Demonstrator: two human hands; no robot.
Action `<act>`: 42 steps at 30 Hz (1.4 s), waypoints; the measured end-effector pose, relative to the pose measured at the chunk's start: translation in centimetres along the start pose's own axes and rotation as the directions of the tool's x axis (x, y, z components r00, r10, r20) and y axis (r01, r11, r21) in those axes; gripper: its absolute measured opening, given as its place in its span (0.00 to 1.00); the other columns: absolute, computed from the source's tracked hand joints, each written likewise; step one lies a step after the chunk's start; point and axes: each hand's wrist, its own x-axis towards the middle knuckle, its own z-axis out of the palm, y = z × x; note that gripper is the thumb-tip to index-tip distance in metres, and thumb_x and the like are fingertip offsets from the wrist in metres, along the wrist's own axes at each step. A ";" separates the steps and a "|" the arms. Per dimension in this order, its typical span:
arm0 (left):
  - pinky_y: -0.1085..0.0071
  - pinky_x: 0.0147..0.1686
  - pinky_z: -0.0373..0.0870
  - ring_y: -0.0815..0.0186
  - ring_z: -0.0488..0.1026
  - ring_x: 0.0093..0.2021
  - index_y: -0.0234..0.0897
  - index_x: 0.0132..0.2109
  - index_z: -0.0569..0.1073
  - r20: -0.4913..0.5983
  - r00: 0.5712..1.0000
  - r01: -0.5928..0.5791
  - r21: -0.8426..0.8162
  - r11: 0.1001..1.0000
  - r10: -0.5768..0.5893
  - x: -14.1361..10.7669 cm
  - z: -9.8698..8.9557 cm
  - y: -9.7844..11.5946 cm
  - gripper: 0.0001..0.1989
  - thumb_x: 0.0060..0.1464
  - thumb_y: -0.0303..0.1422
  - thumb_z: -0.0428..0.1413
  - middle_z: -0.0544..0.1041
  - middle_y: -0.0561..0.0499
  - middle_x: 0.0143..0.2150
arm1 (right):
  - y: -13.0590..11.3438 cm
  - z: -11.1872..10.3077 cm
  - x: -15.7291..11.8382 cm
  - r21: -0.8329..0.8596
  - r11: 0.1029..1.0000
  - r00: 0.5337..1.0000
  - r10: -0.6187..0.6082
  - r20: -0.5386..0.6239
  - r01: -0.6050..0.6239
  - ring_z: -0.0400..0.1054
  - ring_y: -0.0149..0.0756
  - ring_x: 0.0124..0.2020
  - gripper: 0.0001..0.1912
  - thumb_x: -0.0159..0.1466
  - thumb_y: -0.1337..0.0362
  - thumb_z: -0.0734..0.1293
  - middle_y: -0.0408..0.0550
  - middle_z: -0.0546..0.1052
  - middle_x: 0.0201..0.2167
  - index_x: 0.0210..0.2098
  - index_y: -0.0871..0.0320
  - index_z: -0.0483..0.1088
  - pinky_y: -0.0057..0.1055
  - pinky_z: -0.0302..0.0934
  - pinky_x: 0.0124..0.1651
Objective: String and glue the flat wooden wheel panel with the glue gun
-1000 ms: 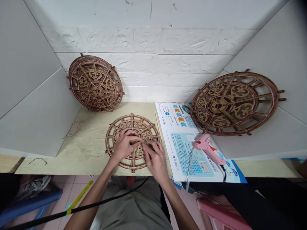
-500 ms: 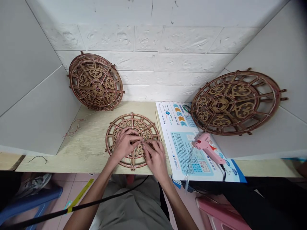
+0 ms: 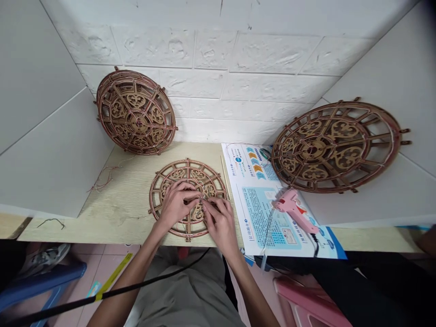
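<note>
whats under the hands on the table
The left hand and right hand are over a round wooden disc wound with thin wire, lying on the table. The hands cover its middle, so the centre cannot be seen.

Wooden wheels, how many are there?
3: one wheel flat on the desk under the left hand and right hand, one wheel propped at back left, one wheel propped at right.

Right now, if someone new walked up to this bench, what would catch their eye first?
First, the wire-wound lattice wooden disc lying flat on the pale desk at centre, with the left hand and right hand over it. Two matching discs lean at back left and at right. A pink hot glue gun lies on the printed leaflet to the right.
</note>
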 end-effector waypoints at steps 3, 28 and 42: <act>0.50 0.63 0.62 0.53 0.66 0.64 0.50 0.46 0.83 -0.011 1.000 0.001 -0.004 1.000 -0.001 0.0 0.1 0.0 0.11 0.56 0.31 0.64 0.80 0.53 0.50 | 0.1 0.1 -0.1 -0.005 1.000 1.000 -0.013 -0.004 0.013 0.64 0.47 0.48 0.16 0.72 0.69 0.60 0.55 0.75 0.46 0.50 0.57 0.77 0.44 0.65 0.47; 0.53 0.58 0.59 0.55 0.65 0.62 0.49 0.39 0.81 -0.017 0.974 0.228 0.068 0.971 -0.227 1.4 -0.1 2.4 0.03 0.57 0.34 0.62 0.82 0.58 0.45 | 0.0 0.0 0.1 -0.025 0.999 1.000 -0.025 -0.013 0.025 0.63 0.47 0.48 0.15 0.71 0.71 0.60 0.54 0.75 0.46 0.50 0.57 0.77 0.44 0.65 0.48; 0.53 0.58 0.56 0.54 0.61 0.64 0.47 0.39 0.78 0.070 0.969 0.229 0.102 0.968 -0.237 1.5 -0.5 2.7 0.03 0.55 0.33 0.62 0.80 0.56 0.47 | -0.1 -0.2 0.0 -0.018 1.000 1.000 -0.010 0.006 0.010 0.63 0.47 0.48 0.16 0.72 0.69 0.60 0.55 0.74 0.45 0.53 0.56 0.76 0.45 0.66 0.48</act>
